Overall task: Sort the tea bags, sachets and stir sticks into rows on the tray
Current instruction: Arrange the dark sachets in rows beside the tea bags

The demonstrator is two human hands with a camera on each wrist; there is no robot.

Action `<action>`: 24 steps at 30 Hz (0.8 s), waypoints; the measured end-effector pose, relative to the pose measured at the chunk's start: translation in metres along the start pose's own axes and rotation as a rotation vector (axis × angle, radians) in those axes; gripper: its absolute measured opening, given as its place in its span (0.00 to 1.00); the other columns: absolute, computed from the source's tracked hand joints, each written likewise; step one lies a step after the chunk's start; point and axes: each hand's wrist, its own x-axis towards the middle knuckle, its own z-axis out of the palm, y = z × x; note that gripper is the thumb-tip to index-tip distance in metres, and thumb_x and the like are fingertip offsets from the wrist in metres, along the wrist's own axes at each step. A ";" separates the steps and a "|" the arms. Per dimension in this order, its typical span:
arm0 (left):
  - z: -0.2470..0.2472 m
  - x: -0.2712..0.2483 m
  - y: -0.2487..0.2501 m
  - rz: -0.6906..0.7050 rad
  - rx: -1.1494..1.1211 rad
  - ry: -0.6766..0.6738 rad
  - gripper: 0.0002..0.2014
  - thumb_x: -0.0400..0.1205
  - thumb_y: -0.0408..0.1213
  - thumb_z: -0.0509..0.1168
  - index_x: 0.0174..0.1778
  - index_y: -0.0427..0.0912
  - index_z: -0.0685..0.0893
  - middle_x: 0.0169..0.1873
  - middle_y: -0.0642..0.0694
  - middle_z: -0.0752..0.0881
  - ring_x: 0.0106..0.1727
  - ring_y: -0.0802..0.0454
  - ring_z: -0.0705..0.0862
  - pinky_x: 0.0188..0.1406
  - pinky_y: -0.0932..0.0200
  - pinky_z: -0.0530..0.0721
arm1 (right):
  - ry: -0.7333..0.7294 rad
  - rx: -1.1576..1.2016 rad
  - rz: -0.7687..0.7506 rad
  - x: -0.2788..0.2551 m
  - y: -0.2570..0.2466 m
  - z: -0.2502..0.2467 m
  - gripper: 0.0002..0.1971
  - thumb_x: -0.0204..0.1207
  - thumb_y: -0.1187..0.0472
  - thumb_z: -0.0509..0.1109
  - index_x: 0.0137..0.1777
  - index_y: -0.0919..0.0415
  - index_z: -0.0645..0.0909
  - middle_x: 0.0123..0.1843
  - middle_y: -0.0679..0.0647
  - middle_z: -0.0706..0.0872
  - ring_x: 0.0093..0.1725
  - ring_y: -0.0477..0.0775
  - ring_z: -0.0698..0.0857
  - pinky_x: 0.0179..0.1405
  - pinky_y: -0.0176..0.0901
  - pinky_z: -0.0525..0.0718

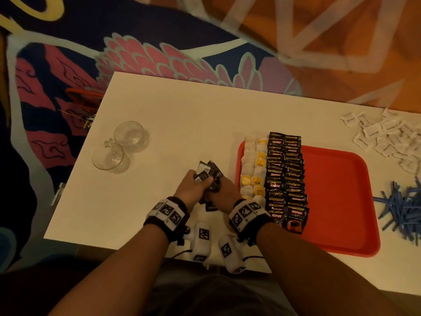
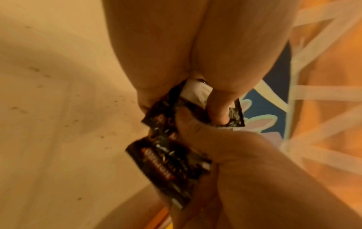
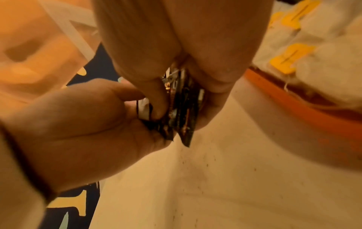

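Observation:
Both hands hold one bundle of black coffee sachets (image 1: 208,173) just above the white table, left of the red tray (image 1: 337,201). My left hand (image 1: 193,185) grips the bundle from the left and my right hand (image 1: 224,190) from the right. In the left wrist view my left hand (image 2: 182,99) curls round the sachets (image 2: 172,162). In the right wrist view my right hand (image 3: 184,100) pinches the stack edge-on (image 3: 184,124). On the tray lie two columns of tea bags (image 1: 254,169) and two columns of black sachets (image 1: 286,176).
A heap of white sachets (image 1: 385,137) lies at the table's far right, with a pile of blue stir sticks (image 1: 403,210) nearer me. Two glass cups (image 1: 120,147) stand at the left. A few black sachets (image 1: 208,205) lie on the table under my wrists.

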 end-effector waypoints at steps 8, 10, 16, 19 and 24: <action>0.035 -0.034 0.058 0.004 0.037 -0.096 0.11 0.82 0.44 0.72 0.55 0.41 0.87 0.52 0.42 0.92 0.52 0.49 0.89 0.50 0.54 0.87 | 0.173 0.247 -0.032 -0.018 0.002 -0.051 0.25 0.62 0.46 0.75 0.63 0.43 0.82 0.54 0.45 0.90 0.55 0.49 0.89 0.57 0.57 0.87; 0.046 -0.043 0.065 0.040 -0.015 -0.048 0.14 0.79 0.46 0.75 0.53 0.40 0.86 0.49 0.43 0.91 0.49 0.49 0.89 0.48 0.53 0.87 | 0.206 0.299 -0.042 -0.029 0.000 -0.069 0.20 0.66 0.50 0.77 0.59 0.44 0.83 0.53 0.46 0.91 0.54 0.50 0.89 0.57 0.58 0.87; 0.101 -0.087 0.080 -0.142 -0.582 -0.297 0.17 0.85 0.41 0.64 0.65 0.37 0.86 0.55 0.33 0.90 0.50 0.36 0.91 0.53 0.39 0.87 | 0.167 0.328 -0.067 -0.062 -0.001 -0.119 0.13 0.79 0.54 0.69 0.62 0.53 0.83 0.56 0.52 0.89 0.57 0.54 0.87 0.64 0.60 0.83; 0.122 -0.095 0.080 -0.128 -0.596 -0.365 0.20 0.84 0.40 0.64 0.69 0.33 0.84 0.55 0.26 0.88 0.48 0.34 0.91 0.56 0.37 0.88 | 0.174 0.106 -0.092 -0.078 0.011 -0.147 0.14 0.81 0.49 0.68 0.60 0.56 0.81 0.59 0.53 0.83 0.58 0.53 0.83 0.59 0.47 0.81; 0.155 -0.113 0.077 -0.095 -0.543 -0.386 0.17 0.84 0.39 0.63 0.61 0.28 0.83 0.40 0.27 0.90 0.34 0.38 0.91 0.32 0.49 0.91 | 0.265 0.168 -0.041 -0.103 0.030 -0.188 0.20 0.74 0.55 0.78 0.62 0.57 0.76 0.50 0.48 0.79 0.37 0.46 0.82 0.24 0.33 0.78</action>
